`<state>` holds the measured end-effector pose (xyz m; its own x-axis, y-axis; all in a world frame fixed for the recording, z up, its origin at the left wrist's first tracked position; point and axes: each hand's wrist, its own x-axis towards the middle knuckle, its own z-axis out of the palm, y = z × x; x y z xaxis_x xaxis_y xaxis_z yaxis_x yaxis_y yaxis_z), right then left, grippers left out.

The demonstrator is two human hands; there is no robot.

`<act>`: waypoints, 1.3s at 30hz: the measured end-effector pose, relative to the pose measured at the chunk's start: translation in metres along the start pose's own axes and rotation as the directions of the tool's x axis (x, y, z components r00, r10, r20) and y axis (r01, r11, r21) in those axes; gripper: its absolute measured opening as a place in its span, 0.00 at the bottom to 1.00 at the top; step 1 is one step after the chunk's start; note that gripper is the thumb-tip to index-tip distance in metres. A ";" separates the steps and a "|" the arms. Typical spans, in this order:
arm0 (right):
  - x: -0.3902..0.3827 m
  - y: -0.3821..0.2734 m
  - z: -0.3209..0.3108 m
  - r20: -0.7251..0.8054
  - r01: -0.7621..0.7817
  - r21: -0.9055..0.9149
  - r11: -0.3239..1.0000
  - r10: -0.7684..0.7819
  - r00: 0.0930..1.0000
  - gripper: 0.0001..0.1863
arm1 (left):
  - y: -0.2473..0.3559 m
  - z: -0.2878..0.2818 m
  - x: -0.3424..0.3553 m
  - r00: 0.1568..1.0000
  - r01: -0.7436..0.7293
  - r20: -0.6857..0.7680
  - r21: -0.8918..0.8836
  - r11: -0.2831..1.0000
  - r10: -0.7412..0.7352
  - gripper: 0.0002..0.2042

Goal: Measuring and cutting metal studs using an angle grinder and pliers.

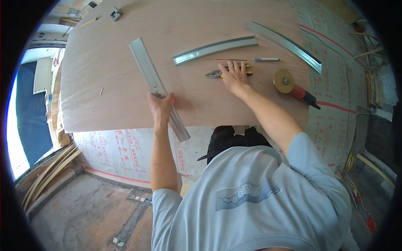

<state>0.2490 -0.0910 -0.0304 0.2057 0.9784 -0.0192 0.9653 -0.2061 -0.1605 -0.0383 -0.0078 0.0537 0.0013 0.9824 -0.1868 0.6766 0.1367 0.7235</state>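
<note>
My left hand [161, 104] is closed around a long metal channel [150, 71], which slants from the far left down past the table's near edge. On the right, my right hand [235, 78] lies over a pair of pliers [214, 74] with its fingers spread; they cover most of the yellow and black handles. The grey jaws point left. Beyond that hand are a thin dark rod [228, 59] and a marker pen [266, 60]. Two more metal channels lie farther off, one [215, 49] in the middle and another [289, 44] at the right.
An angle grinder [295, 89] with a round tan disc rests near the right edge of the wooden tabletop [109, 92]. A small metal piece [116, 14] and a thin wooden stick [88, 22] lie at the far left. Wood strips [52, 175] lean at lower left.
</note>
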 end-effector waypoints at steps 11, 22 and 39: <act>-0.119 -0.015 -0.074 0.460 -0.336 0.732 0.592 -0.066 0.885 0.20 | 0.047 -0.025 -0.022 0.998 0.044 0.017 -0.862 0.505 -0.057 0.14; -0.216 0.078 -0.195 0.628 -0.627 0.764 0.152 -0.400 0.668 0.23 | 0.090 -0.015 -0.081 0.985 -0.077 -0.108 -0.973 0.217 -0.137 0.11; -0.284 0.119 -0.244 0.388 -0.159 0.853 0.497 -0.399 0.831 0.25 | 0.148 0.017 -0.161 0.999 -0.028 -0.038 -0.965 0.262 -0.034 0.09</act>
<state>0.3446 -0.3970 0.1971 -0.2771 0.9007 -0.3345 0.3099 -0.2457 -0.9185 0.0747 -0.1482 0.1796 -0.0497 0.9813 -0.1858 -0.5333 0.1312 0.8357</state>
